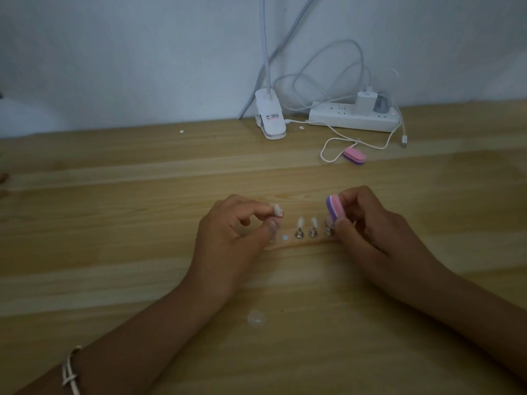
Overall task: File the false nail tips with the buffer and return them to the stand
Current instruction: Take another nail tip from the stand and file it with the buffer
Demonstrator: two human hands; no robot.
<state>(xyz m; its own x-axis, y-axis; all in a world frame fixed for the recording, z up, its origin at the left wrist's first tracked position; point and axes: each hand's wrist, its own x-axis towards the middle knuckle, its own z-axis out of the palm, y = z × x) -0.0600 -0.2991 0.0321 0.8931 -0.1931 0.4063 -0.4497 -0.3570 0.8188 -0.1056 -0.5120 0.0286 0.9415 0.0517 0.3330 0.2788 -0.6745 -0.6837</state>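
small white plastic false nail tip (277,210), pinched in left grip (228,238) above clear stand (302,243): likely light, springy, best held by its sides.

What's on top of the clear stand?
Two upright nail tips on metal pegs, one bare white spot. The right hand hides part of a third peg; the left hand covers the stand's left end.

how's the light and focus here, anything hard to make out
Head view: dim, flat light, no glare or hard shadows; the nail tip pinched by the left hand is a soft white blur; the tips on the stand are small and fuzzy; the buffer held by the right hand shows pink and purple clearly.
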